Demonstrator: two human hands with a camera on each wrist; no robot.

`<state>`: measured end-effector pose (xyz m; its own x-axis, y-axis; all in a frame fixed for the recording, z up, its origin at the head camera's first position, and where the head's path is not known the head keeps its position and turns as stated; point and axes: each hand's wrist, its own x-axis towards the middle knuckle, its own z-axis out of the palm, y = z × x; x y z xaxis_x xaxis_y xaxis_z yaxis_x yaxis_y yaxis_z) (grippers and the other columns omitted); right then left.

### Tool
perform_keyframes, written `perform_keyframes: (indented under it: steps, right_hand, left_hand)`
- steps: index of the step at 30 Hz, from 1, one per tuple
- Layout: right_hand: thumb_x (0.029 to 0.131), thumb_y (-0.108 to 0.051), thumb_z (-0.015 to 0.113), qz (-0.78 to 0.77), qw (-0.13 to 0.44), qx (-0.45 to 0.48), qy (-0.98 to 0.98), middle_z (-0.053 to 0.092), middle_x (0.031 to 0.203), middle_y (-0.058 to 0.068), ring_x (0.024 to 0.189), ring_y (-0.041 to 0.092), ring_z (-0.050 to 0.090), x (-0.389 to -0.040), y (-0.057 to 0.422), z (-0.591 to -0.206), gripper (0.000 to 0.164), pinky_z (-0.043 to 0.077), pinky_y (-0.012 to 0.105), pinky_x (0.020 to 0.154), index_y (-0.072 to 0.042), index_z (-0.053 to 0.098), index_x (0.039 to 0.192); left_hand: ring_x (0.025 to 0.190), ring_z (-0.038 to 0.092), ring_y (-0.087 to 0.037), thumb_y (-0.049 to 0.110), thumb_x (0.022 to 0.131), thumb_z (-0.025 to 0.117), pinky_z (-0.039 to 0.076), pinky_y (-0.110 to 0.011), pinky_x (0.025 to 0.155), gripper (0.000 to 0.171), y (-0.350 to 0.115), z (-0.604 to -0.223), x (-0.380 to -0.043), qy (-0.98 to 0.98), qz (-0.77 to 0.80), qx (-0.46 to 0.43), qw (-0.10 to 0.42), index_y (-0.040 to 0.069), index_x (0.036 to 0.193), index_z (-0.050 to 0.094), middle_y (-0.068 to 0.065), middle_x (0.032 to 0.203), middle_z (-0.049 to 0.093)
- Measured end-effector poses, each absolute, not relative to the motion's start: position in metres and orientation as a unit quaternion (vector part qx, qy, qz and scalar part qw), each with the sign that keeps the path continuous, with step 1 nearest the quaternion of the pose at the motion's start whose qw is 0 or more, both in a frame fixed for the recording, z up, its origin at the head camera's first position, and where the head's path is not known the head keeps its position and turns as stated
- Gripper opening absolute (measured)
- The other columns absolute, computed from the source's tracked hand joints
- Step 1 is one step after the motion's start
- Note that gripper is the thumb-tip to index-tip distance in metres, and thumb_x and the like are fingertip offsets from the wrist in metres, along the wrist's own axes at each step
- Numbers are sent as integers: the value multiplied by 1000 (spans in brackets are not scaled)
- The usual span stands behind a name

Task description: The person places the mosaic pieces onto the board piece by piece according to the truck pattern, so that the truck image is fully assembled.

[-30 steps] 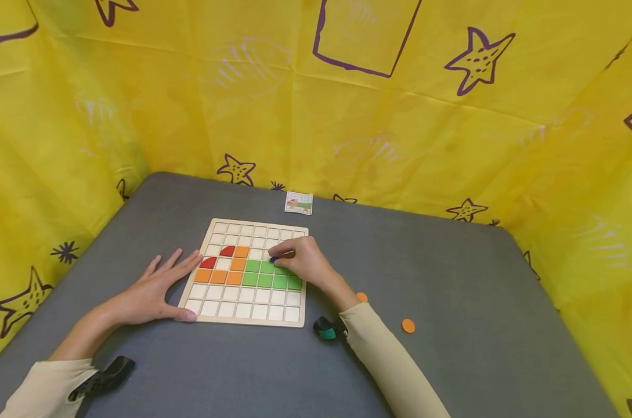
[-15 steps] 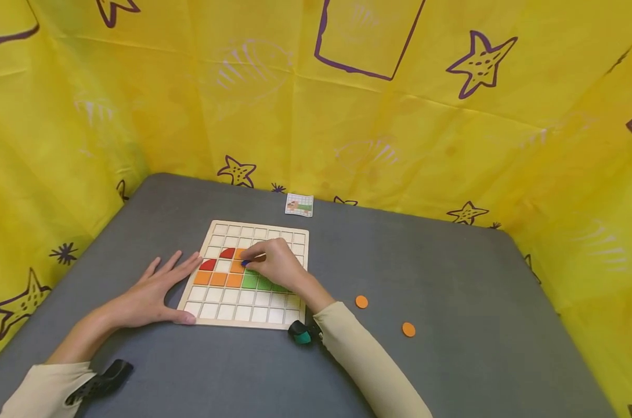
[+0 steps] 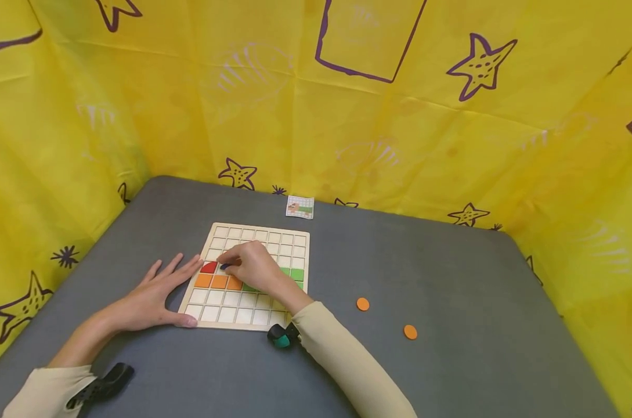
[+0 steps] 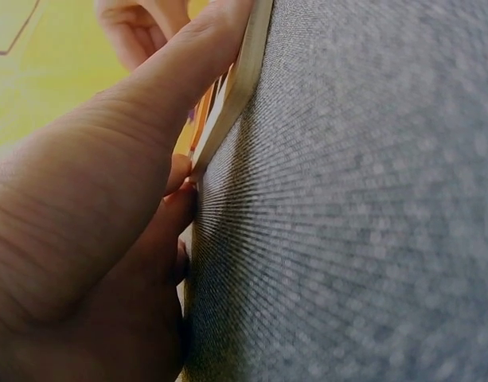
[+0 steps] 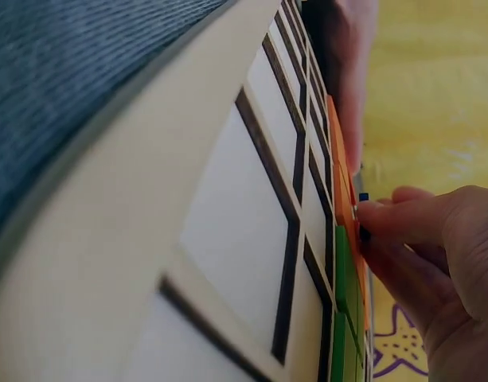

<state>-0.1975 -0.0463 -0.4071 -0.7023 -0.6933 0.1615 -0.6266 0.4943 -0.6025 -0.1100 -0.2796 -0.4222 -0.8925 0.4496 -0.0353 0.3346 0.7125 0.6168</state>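
A wooden grid board lies on the grey table, with orange tiles, green tiles and a red rounded piece set in its squares. My left hand rests at the board's left edge, fingers spread and straight, thumb at the near left corner. Between thumb and fingertips my right hand pinches a small dark blue piece over the left part of the board, just right of the red piece. The right wrist view shows the blue piece close to the orange tiles. My right hand covers the board's middle squares.
Two orange discs lie on the table to the right of the board. Behind the board is a small card with a coloured grid picture. A yellow patterned cloth hangs around the table's back and sides.
My right hand has moved left across the board, carrying the blue piece from above the green tiles to beside the red piece. My left hand stays at the board's edge.
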Motion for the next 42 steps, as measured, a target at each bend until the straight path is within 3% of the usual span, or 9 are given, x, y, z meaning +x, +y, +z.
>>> perform_keyframes:
  steps: [14, 22, 30, 42]
  right_hand:
    - [89, -3, 69, -315, 65, -424, 846, 74, 102, -5, 92, -5, 63, -197, -47, -408, 24, 43, 5, 80, -11, 76, 110]
    - [91, -8, 69, -323, 45, -413, 850, 74, 103, -5, 92, -4, 62, -198, -41, -406, 20, 44, 6, 81, -12, 77, 108]
    - [88, -4, 71, -418, 78, -391, 816, 74, 104, 1, 97, 0, 66, -201, -17, -400, 19, 49, 10, 81, -5, 76, 107]
    - [88, -1, 70, -464, 79, -355, 807, 74, 102, 9, 95, 12, 70, -197, 20, -396, 18, 52, 16, 82, 1, 75, 105]
  left_hand:
    - [147, 0, -47, 54, 72, 81, -14, -62, 111, 113, -279, -421, -112, 921, 313, 207, 101, 12, 157, 20, -18, 162, 17]
    - [147, 1, -47, 53, 72, 81, -14, -61, 112, 114, -278, -422, -112, 922, 310, 207, 102, 12, 157, 19, -17, 162, 17]
    - [147, 1, -46, 54, 71, 81, -15, -60, 112, 114, -280, -420, -112, 925, 304, 203, 102, 10, 157, 19, -17, 162, 17]
    - [147, -2, -44, 54, 71, 81, -16, -59, 112, 115, -279, -422, -113, 923, 311, 202, 105, 14, 158, 17, -16, 162, 15]
